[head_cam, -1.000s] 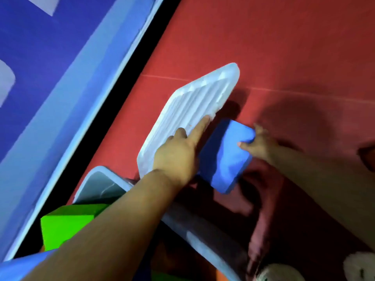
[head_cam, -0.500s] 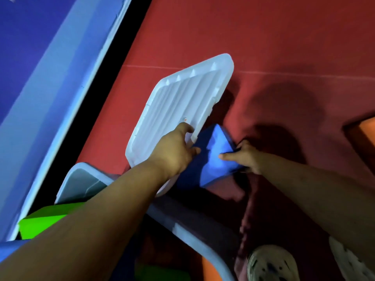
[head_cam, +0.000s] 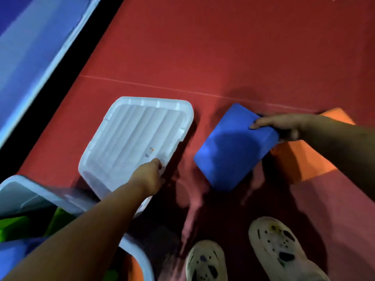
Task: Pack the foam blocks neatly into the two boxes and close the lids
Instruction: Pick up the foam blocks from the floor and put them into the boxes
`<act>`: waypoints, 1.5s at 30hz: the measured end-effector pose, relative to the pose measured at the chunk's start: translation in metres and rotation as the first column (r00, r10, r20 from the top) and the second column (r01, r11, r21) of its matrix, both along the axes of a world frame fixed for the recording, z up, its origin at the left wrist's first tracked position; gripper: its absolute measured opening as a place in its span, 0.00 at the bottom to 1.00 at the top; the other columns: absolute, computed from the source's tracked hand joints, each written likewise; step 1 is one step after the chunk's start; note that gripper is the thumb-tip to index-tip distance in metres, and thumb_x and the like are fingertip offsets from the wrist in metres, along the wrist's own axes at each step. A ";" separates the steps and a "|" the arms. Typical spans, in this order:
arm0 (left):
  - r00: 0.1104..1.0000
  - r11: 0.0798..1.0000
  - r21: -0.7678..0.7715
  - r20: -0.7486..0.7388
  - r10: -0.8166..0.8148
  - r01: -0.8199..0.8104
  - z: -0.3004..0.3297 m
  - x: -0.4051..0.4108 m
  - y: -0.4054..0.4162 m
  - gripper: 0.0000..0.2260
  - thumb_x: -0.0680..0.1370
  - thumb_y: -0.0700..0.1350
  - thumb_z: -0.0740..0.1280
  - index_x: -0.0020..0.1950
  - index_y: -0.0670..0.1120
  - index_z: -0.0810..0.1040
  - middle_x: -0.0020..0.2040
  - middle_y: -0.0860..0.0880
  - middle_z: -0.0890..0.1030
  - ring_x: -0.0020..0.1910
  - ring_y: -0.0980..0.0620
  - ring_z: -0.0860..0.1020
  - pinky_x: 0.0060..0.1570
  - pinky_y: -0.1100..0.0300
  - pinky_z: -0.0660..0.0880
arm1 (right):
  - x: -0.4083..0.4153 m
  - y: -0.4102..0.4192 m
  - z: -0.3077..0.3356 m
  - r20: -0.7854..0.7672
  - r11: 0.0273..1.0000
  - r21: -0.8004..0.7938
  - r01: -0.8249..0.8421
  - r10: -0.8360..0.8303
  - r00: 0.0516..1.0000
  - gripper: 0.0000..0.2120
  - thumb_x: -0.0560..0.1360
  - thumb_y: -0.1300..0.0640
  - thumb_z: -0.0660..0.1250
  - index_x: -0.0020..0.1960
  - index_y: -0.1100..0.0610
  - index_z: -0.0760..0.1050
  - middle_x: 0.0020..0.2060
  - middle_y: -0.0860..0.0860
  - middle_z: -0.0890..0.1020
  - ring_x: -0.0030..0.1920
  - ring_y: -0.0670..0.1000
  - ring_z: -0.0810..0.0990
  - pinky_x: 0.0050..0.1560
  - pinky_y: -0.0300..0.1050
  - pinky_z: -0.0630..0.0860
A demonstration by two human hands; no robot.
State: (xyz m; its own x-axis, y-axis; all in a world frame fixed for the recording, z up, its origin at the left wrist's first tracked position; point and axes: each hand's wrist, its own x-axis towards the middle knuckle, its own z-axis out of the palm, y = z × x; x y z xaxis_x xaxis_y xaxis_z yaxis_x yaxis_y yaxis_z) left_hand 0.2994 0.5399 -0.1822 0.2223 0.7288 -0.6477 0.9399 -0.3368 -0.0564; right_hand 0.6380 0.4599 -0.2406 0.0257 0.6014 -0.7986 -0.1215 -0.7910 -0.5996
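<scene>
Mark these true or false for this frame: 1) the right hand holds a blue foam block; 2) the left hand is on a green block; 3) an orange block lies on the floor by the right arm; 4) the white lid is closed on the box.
1) True: the right hand grips the blue foam block.
2) False: the left hand holds the white lid at its edge.
3) True: the orange block lies on the red floor.
4) False: the lid is off, beside the open box.

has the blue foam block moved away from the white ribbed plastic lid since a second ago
Yes. The blue foam block, gripped by the right hand, was touching the white ribbed plastic lid; now red floor shows between them.
</scene>
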 end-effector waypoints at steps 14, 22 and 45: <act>0.490 0.447 -0.829 0.252 0.835 -0.335 0.006 0.058 -0.032 0.29 0.68 0.68 0.67 0.65 0.57 0.73 0.60 0.51 0.81 0.59 0.50 0.80 0.62 0.48 0.73 | 0.010 -0.017 0.005 -0.439 0.993 0.101 -0.052 0.092 0.894 0.29 0.46 0.58 0.83 0.48 0.53 0.85 0.43 0.52 0.86 0.40 0.48 0.85 0.41 0.43 0.81; 0.455 0.552 -0.700 0.351 0.818 -0.453 -0.013 0.086 -0.053 0.26 0.71 0.57 0.73 0.66 0.61 0.68 0.55 0.57 0.83 0.48 0.54 0.84 0.46 0.52 0.81 | 0.073 -0.045 -0.018 0.928 0.999 0.040 -0.024 -0.029 0.371 0.32 0.70 0.37 0.67 0.67 0.54 0.69 0.64 0.61 0.68 0.64 0.63 0.68 0.63 0.57 0.66; 0.255 0.490 -0.529 0.456 0.853 -0.693 0.019 0.073 -0.120 0.47 0.57 0.61 0.76 0.72 0.52 0.61 0.62 0.46 0.75 0.56 0.43 0.77 0.58 0.46 0.76 | 0.058 -0.072 0.066 0.759 0.949 -0.075 -0.307 0.254 0.600 0.50 0.59 0.42 0.78 0.71 0.45 0.52 0.62 0.56 0.70 0.61 0.59 0.70 0.60 0.51 0.69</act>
